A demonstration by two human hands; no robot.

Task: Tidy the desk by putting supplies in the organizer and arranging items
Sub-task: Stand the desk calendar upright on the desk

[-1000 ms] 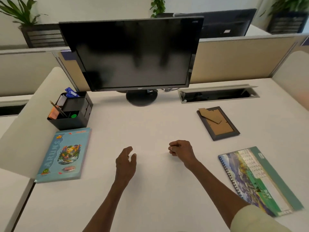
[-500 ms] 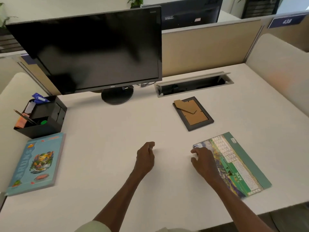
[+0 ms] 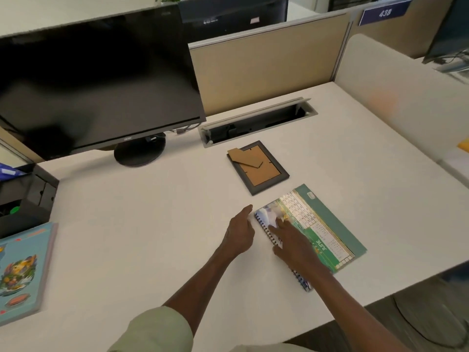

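A spiral-bound calendar [image 3: 327,224] with a green cover lies flat on the white desk [image 3: 152,224], right of centre. My right hand [image 3: 291,243] rests flat on its left part, fingers stretched over the picture, thumb near the spiral edge. Just left of the calendar's near corner is my left hand [image 3: 241,232], its fingers extended and pointing toward that corner, holding nothing. A dark picture frame [image 3: 257,167] lies face down behind the calendar. The black organizer [image 3: 28,196] with supplies stands at the far left edge, partly cut off.
A black monitor [image 3: 96,80] on a round stand fills the back left. An open cable tray [image 3: 258,120] is sunk into the desk behind the frame. A light-blue book [image 3: 22,273] lies at the left front. Beige partitions close the back and right sides.
My right hand has slid from the calendar's left edge onto its cover. My left hand has moved right, up to the calendar's corner. The view has swung further right.
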